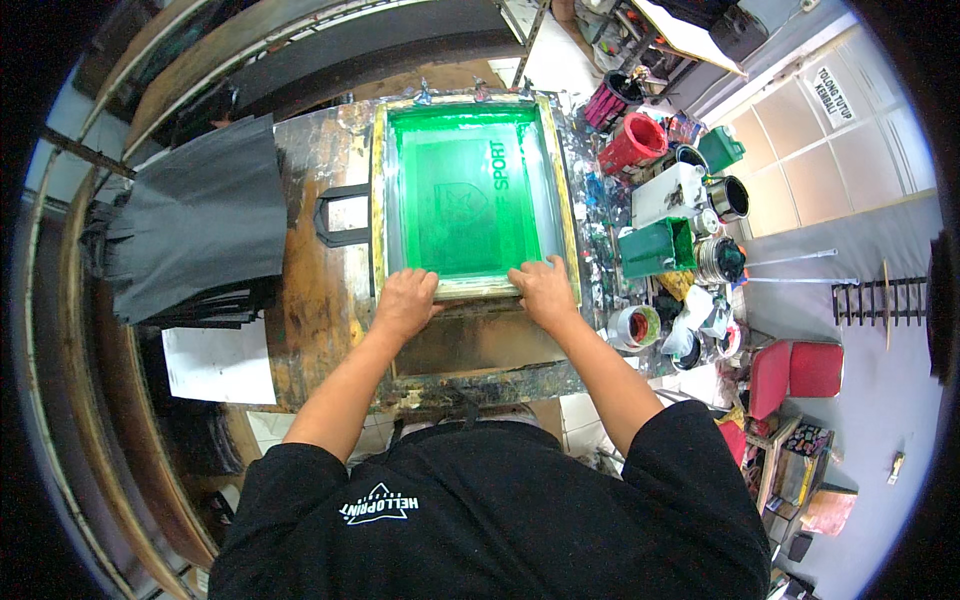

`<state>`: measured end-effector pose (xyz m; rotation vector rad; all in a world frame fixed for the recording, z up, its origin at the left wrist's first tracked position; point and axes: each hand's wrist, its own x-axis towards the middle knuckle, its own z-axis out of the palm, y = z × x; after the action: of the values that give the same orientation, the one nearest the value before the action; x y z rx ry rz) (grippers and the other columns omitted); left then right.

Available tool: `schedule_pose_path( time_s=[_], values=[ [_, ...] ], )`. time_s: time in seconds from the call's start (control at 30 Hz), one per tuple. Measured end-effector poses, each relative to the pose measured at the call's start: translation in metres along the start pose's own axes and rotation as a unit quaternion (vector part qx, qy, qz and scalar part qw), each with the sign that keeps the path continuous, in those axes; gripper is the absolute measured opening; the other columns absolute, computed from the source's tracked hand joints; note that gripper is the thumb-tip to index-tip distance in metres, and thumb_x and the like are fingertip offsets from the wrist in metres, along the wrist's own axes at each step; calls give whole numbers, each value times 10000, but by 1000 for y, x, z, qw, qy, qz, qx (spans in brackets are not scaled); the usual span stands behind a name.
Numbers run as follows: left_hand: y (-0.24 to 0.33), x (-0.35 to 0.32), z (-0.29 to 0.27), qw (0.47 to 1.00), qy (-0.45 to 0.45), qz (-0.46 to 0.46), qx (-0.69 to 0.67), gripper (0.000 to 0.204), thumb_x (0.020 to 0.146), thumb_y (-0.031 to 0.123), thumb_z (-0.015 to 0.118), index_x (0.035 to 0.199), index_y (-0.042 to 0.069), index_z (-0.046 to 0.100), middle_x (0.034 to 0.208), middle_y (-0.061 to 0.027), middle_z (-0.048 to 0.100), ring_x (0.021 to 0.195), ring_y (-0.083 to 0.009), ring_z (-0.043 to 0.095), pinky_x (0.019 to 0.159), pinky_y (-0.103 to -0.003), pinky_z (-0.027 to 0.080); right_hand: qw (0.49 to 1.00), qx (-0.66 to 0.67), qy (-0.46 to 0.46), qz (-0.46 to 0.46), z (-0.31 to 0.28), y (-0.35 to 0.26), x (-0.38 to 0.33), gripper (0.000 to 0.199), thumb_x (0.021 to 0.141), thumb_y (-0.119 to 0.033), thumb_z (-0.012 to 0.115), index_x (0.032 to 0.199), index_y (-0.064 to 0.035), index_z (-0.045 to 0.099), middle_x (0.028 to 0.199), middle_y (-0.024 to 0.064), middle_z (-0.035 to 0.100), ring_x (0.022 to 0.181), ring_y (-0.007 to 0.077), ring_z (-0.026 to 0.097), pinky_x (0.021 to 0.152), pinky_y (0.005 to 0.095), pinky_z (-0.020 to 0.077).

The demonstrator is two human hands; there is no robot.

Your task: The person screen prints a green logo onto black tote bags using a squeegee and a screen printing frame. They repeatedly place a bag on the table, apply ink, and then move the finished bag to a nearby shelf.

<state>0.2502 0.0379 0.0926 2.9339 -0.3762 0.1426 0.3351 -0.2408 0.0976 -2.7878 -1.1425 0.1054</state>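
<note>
A wooden-framed printing screen [378,200] with a green mesh [470,190] lies flat on a stained work table [310,300]. My left hand [405,303] and my right hand [543,288] both press on a long squeegee [475,287] held across the near end of the screen. The fingers of both hands curl over its top edge. A black bag's handle [335,215] sticks out from under the screen's left side.
A pile of black fabric bags [195,230] lies at the left, a white sheet [220,362] below it. Paint tubs, a red bucket [632,143], green boxes [655,247] and a tape roll [634,326] crowd the right side. Red stools [795,372] stand further right.
</note>
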Motion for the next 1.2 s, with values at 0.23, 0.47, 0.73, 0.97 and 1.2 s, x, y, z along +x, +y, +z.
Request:
schedule_pose_path(
  time_s=[0.23, 0.47, 0.73, 0.97, 1.2],
  values=[
    [-3, 9, 4, 1000, -14, -8, 16, 488, 750, 461, 840, 979, 88, 623, 927, -75, 644, 936, -282, 646, 811, -427, 493, 997, -28, -66, 21, -3, 4, 13, 414, 808, -298, 804, 1161, -165, 634, 1077, 65, 668, 998, 281, 677, 988, 524, 419],
    [4, 9, -6, 999, -14, -15, 29, 532, 793, 546, 798, 994, 81, 636, 915, -82, 644, 942, -284, 638, 848, -430, 458, 992, -73, 79, -59, -11, -21, 0, 464, 914, -310, 690, 1348, -169, 603, 1125, 61, 624, 1110, 249, 605, 998, 516, 424],
    [-4, -26, -4, 988, 98, -88, -85, 861, 679, 578, 883, 1284, 46, 580, 1197, -162, 590, 1188, -368, 533, 1025, -480, 425, 994, 32, 100, -31, 9, -42, -16, 490, 883, -127, 644, 1367, -189, 594, 1169, 61, 627, 1087, 254, 598, 1022, 529, 395],
    [-37, -87, 32, 950, 44, -301, -68, 1178, 560, 540, 952, 1494, 31, 444, 1221, -165, 577, 1210, -375, 510, 1052, -507, 406, 992, 60, 108, -28, 10, -46, -19, 513, 866, -94, 635, 1368, -197, 596, 1189, 77, 602, 1102, 266, 582, 1044, 574, 369],
    [-48, -83, 40, 963, 14, -264, -50, 893, 562, 545, 940, 1291, 101, 676, 1078, -112, 587, 1039, -336, 549, 921, -485, 426, 993, 64, 100, -21, 4, -45, -14, 514, 854, -101, 642, 1355, -207, 606, 1175, 64, 596, 1105, 257, 578, 1053, 572, 357]
  ],
)
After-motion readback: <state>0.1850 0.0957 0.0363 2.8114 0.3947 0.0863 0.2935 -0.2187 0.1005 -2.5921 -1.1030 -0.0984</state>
